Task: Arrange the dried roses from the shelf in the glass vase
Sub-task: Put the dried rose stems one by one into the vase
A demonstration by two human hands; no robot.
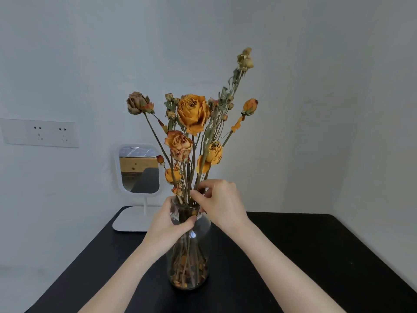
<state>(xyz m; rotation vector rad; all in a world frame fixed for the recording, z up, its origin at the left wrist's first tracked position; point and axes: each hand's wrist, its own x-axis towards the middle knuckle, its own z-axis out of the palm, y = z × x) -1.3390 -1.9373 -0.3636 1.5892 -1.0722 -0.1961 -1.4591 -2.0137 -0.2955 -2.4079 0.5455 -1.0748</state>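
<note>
Dried roses (193, 112) in right hand (222, 202), 1 vase (199, 256) in left hand (168, 224)

Dried orange roses (193, 114), upright in glass vase (188, 263)

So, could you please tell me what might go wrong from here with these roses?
1. The right hand pinches the dried roses by their stems above the glass vase; they look brittle, with petal bits lying at the bottom, and could snap.
2. The tall bunch leans right; should the left hand release the neck, the vase might tip.
</note>
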